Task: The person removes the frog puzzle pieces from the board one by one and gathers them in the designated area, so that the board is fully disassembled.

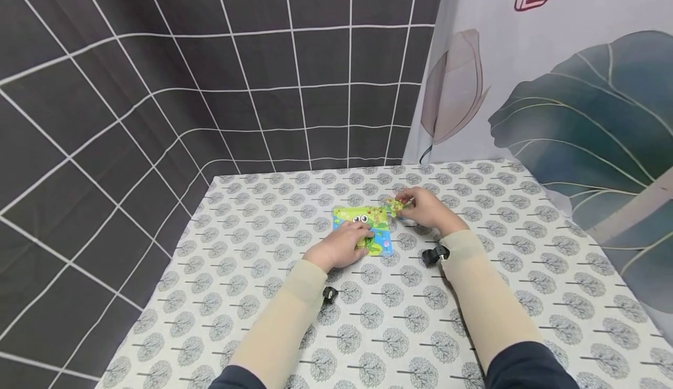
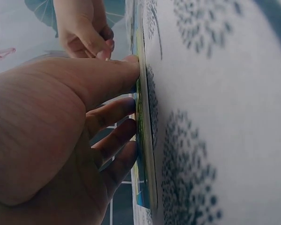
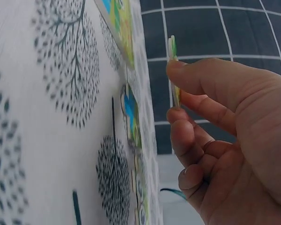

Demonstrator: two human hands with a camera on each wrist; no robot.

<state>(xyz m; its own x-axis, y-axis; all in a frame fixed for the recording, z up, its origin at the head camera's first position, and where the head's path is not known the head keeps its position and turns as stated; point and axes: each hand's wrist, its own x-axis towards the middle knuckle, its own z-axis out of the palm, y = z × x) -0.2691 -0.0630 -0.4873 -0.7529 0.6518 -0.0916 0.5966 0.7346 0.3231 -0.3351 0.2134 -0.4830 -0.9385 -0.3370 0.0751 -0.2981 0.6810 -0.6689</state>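
A small frog puzzle board (image 1: 363, 229) with a blue and green picture lies flat on the tree-patterned tablecloth (image 1: 399, 319). My left hand (image 1: 344, 246) rests on its near edge, fingers straight and pressing the board (image 2: 145, 140) down. My right hand (image 1: 420, 207) is just right of the board's far corner and pinches a thin green puzzle piece (image 3: 173, 70) between thumb and forefinger, lifted off the cloth. A few loose pieces (image 3: 131, 117) lie on the cloth below that hand. In the head view the held piece (image 1: 395, 204) shows as a green scrap.
The table stands in a corner: dark tiled wall (image 1: 210, 85) behind and to the left, a leaf-print curtain (image 1: 578, 97) on the right. Wrist cameras are strapped on both sleeved forearms (image 1: 435, 254).
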